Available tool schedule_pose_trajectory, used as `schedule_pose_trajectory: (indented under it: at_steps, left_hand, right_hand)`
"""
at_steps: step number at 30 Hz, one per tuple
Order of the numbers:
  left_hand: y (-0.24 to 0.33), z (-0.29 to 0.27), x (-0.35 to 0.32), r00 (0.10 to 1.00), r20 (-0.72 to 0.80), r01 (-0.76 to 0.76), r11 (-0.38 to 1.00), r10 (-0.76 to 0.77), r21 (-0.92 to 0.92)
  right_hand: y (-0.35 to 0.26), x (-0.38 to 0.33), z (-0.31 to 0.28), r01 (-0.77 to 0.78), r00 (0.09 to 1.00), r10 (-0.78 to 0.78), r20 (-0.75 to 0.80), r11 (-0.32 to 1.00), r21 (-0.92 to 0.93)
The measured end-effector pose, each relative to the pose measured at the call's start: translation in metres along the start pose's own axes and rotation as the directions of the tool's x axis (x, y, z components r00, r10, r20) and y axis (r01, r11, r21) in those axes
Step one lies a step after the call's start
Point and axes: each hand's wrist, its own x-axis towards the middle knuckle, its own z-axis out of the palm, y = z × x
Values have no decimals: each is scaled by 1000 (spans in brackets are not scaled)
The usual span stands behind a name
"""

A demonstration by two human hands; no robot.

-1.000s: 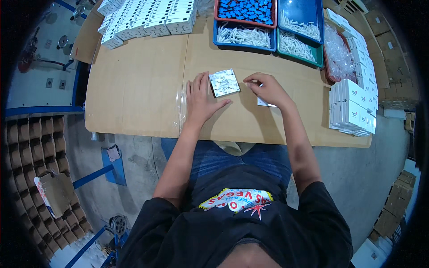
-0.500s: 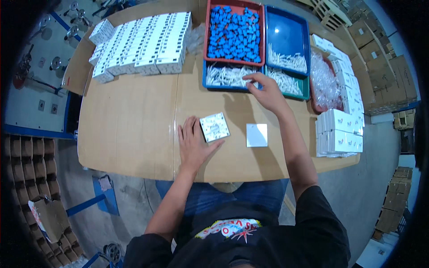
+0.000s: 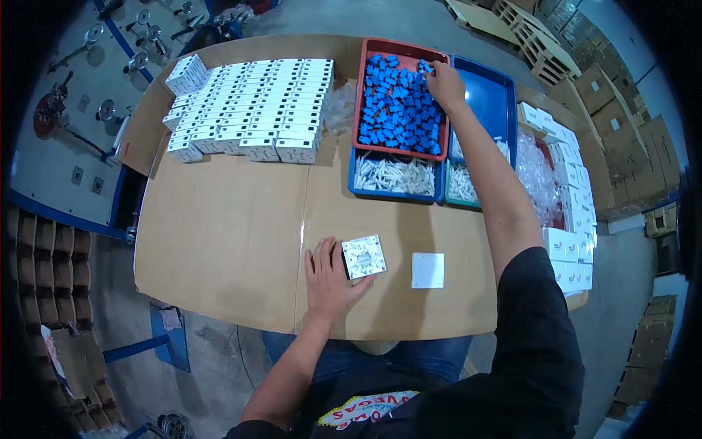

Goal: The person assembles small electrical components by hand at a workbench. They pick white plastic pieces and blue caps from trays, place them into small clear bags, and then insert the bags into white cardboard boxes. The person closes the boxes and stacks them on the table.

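Note:
On the cardboard-covered table, my left hand point(image 3: 329, 284) rests beside a square white unit point(image 3: 363, 257) with a printed or fitted-out top face. Its fingers lie along the unit's left side and the thumb presses the near edge, holding it steady. My right hand point(image 3: 444, 84) reaches over the far right corner of a red tray point(image 3: 358, 128) filled with small blue plastic pieces point(image 3: 401, 102). Its fingertips are pinched at one blue piece point(image 3: 425, 66), partly hidden by the fingers. A flat white square plate point(image 3: 428, 271) lies to the right of the unit.
Stacked white boxes point(image 3: 256, 106) stand at the far left. Below the red tray, a blue tray point(image 3: 395, 196) holds white plastic pieces, with a green tray point(image 3: 462, 203) alongside. An upper blue tray point(image 3: 486, 95), bubble wrap point(image 3: 540, 183) and more white boxes point(image 3: 567, 245) are at the right.
My right hand has moved away from above the tray of white pieces to the far corner of the red tray. My left hand stays at the square unit. The whole view has shifted.

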Motion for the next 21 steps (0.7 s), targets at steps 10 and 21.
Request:
schedule_pose_trajectory:
  at_steps: [10,21]
  left_hand:
    - [-3,-3,2,1000,11,9,1000,-9,8]
    - [-2,-5,-3,1000,-23,-7,1000,8,21]
  right_hand:
    - [-18,36,24,-94,995,95,26,995,-46]
    - [-62,-22,-56,-391,920,59,387,58,919]
